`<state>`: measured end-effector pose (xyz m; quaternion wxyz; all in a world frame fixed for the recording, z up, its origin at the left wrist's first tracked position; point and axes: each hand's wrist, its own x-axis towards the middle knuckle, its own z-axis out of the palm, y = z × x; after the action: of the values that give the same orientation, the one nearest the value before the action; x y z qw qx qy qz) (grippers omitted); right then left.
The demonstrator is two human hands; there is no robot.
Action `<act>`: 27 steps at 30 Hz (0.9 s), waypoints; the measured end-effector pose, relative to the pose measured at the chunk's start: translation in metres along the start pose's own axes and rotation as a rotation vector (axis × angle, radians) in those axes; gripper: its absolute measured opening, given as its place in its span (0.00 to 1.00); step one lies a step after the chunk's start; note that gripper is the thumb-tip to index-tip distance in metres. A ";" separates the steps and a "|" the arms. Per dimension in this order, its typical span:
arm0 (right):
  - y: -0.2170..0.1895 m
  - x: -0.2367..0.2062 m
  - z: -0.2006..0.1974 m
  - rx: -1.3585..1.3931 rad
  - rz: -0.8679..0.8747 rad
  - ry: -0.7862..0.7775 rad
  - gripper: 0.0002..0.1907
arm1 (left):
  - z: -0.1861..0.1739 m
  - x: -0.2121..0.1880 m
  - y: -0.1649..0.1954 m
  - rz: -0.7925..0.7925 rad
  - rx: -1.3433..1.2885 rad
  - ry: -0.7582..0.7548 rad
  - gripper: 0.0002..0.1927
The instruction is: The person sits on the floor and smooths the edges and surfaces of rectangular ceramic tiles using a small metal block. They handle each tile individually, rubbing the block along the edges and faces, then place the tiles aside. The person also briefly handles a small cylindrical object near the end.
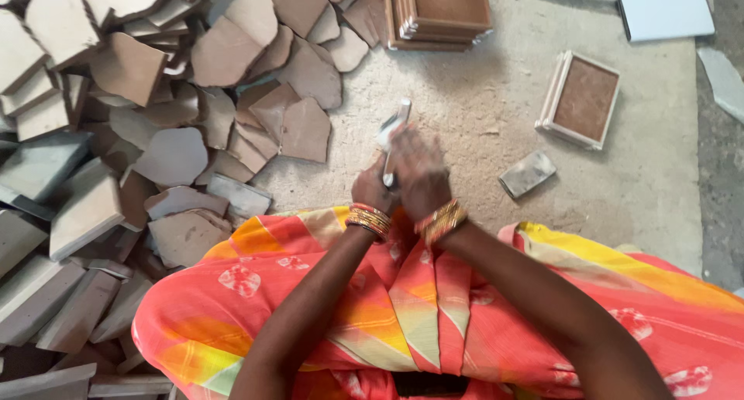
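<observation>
Both hands meet at picture centre: the left hand [373, 189] and right hand [419, 175] close together around a pale, blurred tile shard [394, 125] jutting toward 12 o'clock. Broken tile pieces [232, 121] crowd from 9 to 11 o'clock. Bare floor [480, 105] lies open toward 1 o'clock, bounded by stacked square tiles [442, 12] and a small stone block [527, 174] at 3 o'clock.

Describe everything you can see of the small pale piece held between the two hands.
The pale piece is a narrow, whitish-grey shard, seemingly broken tile, blurred so its edges are unclear. It stands roughly upright, leaning slightly right, its top end poking above both hands over the sandy floor. The left hand grips it from below, and the right hand wraps over its lower part, hiding that end. What looks like a thin dark tool shaft runs down between the hands; whether it touches the piece cannot be told.
</observation>
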<state>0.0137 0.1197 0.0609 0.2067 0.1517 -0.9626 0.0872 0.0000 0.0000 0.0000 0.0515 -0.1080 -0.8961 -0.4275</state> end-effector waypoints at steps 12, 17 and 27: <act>0.033 0.005 0.019 -0.091 0.039 0.030 0.23 | -0.010 0.007 0.005 -0.158 -0.004 -0.146 0.36; 0.050 0.035 0.013 -0.235 0.138 0.053 0.22 | -0.005 -0.004 0.008 -0.061 0.026 -0.100 0.40; 0.053 0.042 -0.019 1.200 0.823 0.030 0.18 | -0.004 -0.003 0.009 0.144 -0.214 0.112 0.26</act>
<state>-0.0325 0.1633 0.0904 0.0517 -0.1368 -0.7252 0.6728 0.0047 0.0016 0.0087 0.1200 -0.1528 -0.8310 -0.5212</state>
